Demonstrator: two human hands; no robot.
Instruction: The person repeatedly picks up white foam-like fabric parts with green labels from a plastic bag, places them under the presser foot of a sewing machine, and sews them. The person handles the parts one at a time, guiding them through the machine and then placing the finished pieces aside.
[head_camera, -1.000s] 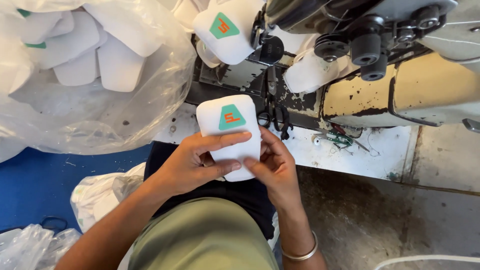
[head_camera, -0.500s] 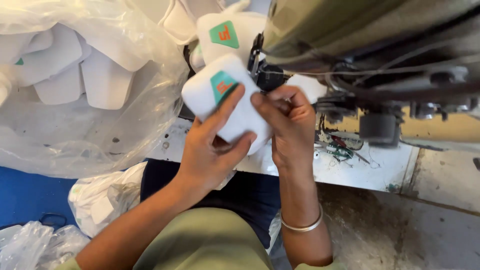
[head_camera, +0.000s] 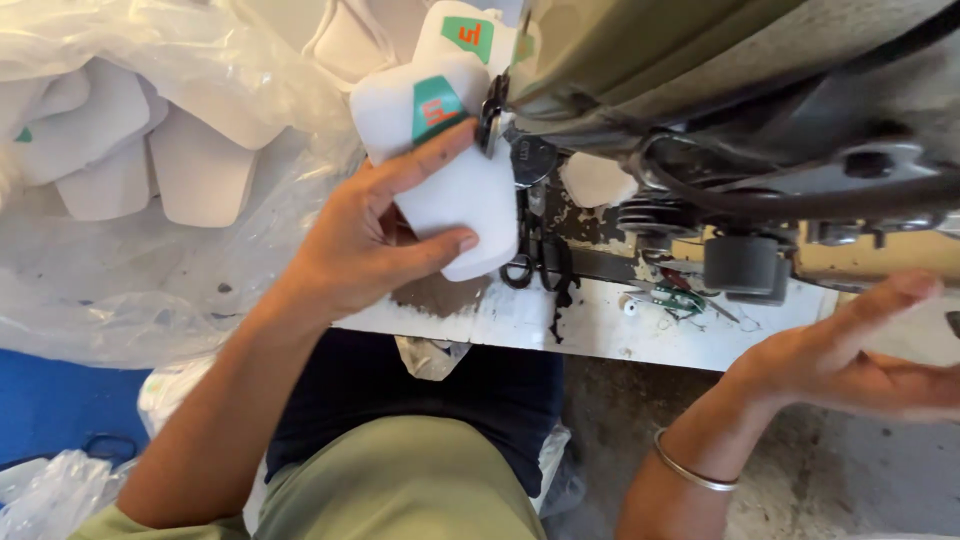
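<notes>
The white foam piece (head_camera: 450, 170) is thick and soft-looking, with rounded corners and a slightly narrower lower end. Near its upper edge sits a small green label (head_camera: 436, 106), shaped like a trapezoid, with an orange mark in the middle. The piece is held up in the air above the tabletop (head_camera: 560, 320), just beside the dark front part of the sewing machine (head_camera: 720, 110), and its upper right edge comes very close to the machine's metal parts.

The left hand (head_camera: 370, 235) pinches the piece: the thumb presses on the lower face and the index finger lies across the upper face, near the label. The right hand (head_camera: 860, 355) holds nothing; it is open, fingers stretched and loosely together, well apart from the piece, low at the right side. A thin metal bangle (head_camera: 690, 470) is on its wrist.

Behind the held piece, a second white piece (head_camera: 465, 40) with the same kind of green label and orange mark stands at the top edge of the view. To the left, a big clear plastic bag (head_camera: 170, 270) holds many more white pieces (head_camera: 130, 150); one of them shows a small green corner. The tabletop is white, worn and stained, with bits of thread (head_camera: 680, 300) lying on it.
</notes>
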